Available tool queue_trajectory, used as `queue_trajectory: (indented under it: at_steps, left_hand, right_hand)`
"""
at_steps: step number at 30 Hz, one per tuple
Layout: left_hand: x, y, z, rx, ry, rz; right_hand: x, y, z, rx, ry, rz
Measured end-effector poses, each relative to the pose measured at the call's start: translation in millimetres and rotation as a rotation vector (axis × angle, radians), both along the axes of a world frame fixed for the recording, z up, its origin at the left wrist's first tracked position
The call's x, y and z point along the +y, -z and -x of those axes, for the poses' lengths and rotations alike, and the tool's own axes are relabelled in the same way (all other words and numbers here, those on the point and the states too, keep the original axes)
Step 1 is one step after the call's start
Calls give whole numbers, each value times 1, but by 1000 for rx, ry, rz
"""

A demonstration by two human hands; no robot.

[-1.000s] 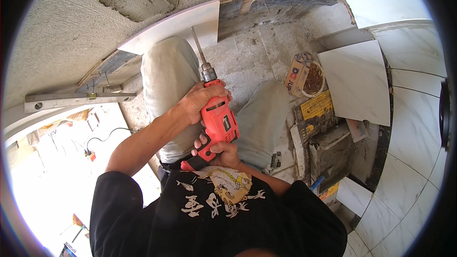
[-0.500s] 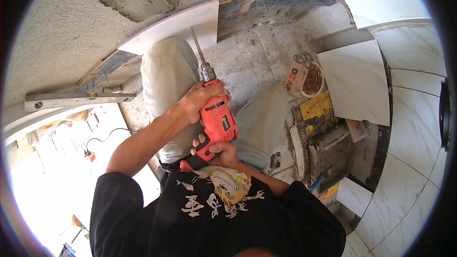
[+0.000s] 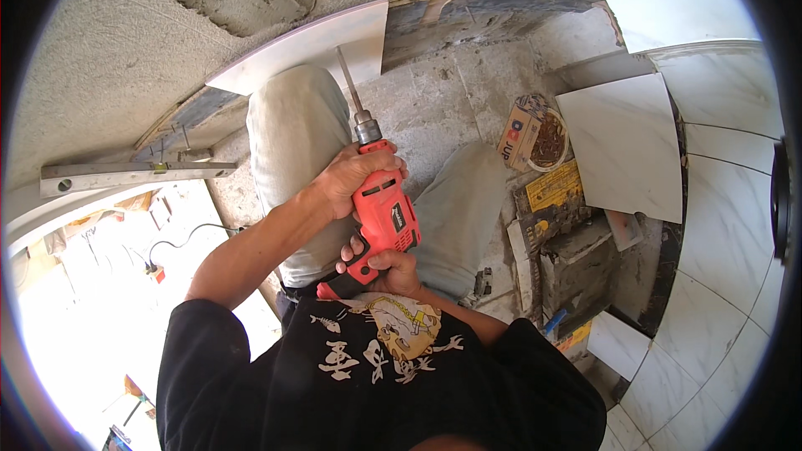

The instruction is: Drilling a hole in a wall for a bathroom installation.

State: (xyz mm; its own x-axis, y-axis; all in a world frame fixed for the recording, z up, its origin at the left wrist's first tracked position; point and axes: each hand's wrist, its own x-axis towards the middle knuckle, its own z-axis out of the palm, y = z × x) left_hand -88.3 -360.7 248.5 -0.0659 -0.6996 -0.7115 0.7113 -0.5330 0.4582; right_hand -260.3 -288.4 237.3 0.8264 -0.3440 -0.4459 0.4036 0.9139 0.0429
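Note:
My left hand (image 3: pixel 357 174) is closed round the front of a red power drill (image 3: pixel 384 219), just below its metal chuck (image 3: pixel 366 128). My right hand (image 3: pixel 383 267) grips the rear handle at my lap, fingers wrapped round it. The long drill bit (image 3: pixel 352 83) points up and slightly left over my bent left knee (image 3: pixel 296 113), toward a white panel (image 3: pixel 242 75) leaning at the wall base; I cannot tell whether its tip touches the panel.
A metal level (image 3: pixel 125 172) lies at the left, by a bright opening with a cord. To the right are a cardboard box (image 3: pixel 520 129), a round container of brown bits (image 3: pixel 555 138), a loose marble-look tile (image 3: pixel 622 146), mortar-covered items and a tiled surface (image 3: pixel 714 259). Rough plaster tops the view.

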Motion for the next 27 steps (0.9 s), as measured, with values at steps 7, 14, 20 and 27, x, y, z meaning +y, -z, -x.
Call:
queue_trajectory:
  at_steps: [7, 14, 20, 27]
  left_hand:
    - [0, 1, 0, -12, 10, 11]
    - [0, -1, 0, -17, 4, 7]
    - [1, -3, 0, -33, 16, 19]
    - [-2, -20, -4, -96, 84, -79]
  right_hand:
    - [0, 1, 0, -2, -5, -16]
    - [-1, 0, 1, -15, -2, -9]
    - [-5, -9, 1, -11, -27, -3]
    - [-6, -30, -6, -87, 50, -109]
